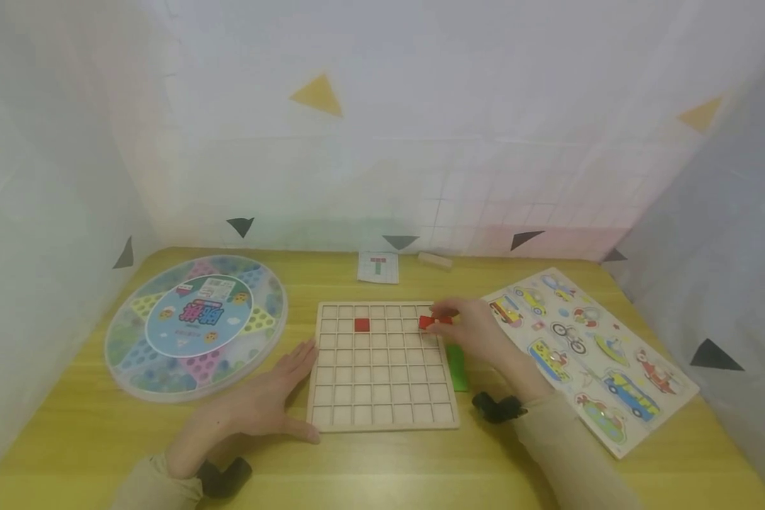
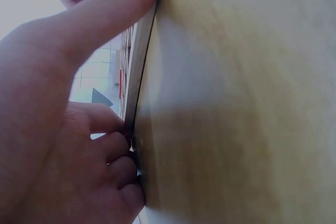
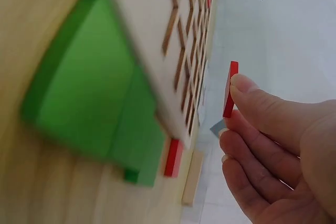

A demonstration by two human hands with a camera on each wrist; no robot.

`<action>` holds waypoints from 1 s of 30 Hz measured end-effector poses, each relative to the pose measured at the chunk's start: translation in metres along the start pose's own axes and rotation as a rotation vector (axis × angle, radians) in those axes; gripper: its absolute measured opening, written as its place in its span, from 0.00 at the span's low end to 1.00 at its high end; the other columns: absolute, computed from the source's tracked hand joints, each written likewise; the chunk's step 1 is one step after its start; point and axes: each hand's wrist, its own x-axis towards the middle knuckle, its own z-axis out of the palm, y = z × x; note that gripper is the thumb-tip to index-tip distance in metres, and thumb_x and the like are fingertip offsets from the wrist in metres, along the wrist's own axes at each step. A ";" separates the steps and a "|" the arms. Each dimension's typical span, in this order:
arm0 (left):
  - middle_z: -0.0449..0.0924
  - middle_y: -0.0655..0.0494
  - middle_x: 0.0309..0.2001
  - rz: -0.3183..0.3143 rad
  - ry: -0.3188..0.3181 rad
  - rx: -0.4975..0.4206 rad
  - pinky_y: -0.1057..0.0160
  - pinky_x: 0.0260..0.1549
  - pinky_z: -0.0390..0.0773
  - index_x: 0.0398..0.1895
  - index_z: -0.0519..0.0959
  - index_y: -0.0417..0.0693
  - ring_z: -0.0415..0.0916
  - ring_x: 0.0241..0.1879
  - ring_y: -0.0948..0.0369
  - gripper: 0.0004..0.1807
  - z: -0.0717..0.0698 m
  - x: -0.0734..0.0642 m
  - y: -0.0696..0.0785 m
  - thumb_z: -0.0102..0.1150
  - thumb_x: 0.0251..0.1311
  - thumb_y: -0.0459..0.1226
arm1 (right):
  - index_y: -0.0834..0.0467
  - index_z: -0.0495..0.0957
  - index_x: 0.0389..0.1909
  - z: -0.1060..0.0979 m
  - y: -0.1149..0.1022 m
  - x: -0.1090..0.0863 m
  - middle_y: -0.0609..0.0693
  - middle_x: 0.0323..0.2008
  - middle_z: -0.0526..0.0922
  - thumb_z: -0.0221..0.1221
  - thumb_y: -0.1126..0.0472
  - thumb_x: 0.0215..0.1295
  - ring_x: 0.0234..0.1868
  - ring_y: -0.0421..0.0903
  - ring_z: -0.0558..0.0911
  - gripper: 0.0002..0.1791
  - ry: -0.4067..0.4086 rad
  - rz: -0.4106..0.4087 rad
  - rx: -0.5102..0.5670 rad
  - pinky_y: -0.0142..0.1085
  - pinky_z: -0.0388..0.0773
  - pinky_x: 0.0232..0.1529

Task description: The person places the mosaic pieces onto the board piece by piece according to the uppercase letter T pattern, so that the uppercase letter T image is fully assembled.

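A square wooden grid board (image 1: 382, 397) lies on the table, with one red tile (image 1: 362, 325) in a cell of its second row from the back. At the board's left edge rests my left hand (image 1: 261, 400), thumb by the near corner and the other fingers along the side. My right hand (image 1: 478, 329) pinches a second red tile (image 3: 230, 90) between thumb and fingers, raised above the back right of the board. Beside the board's right edge lie green pieces (image 1: 457, 368) and another red tile (image 3: 172, 158); how many green pieces there are is unclear.
A round game box (image 1: 121, 354) lies at the left, a picture puzzle board (image 1: 567, 312) at the right. Behind the grid stand a small pattern card (image 1: 387, 273) with a T shape and a wooden strip (image 1: 435, 261). White sheeting (image 1: 382, 177) encloses the table.
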 end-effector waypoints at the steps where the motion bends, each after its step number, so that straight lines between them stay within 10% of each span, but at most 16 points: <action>1: 0.31 0.47 0.81 0.000 0.001 0.001 0.40 0.75 0.47 0.81 0.39 0.48 0.35 0.79 0.42 0.73 0.000 0.000 0.000 0.68 0.39 0.71 | 0.61 0.83 0.53 0.000 -0.003 0.001 0.51 0.46 0.88 0.70 0.55 0.61 0.50 0.51 0.84 0.21 -0.011 0.005 0.003 0.48 0.83 0.51; 30: 0.32 0.46 0.81 0.007 -0.016 -0.004 0.41 0.75 0.47 0.81 0.41 0.45 0.35 0.79 0.42 0.72 -0.004 -0.002 0.005 0.69 0.41 0.69 | 0.60 0.84 0.51 0.029 -0.067 0.029 0.49 0.44 0.88 0.71 0.56 0.60 0.49 0.48 0.85 0.20 -0.006 -0.106 -0.027 0.45 0.81 0.53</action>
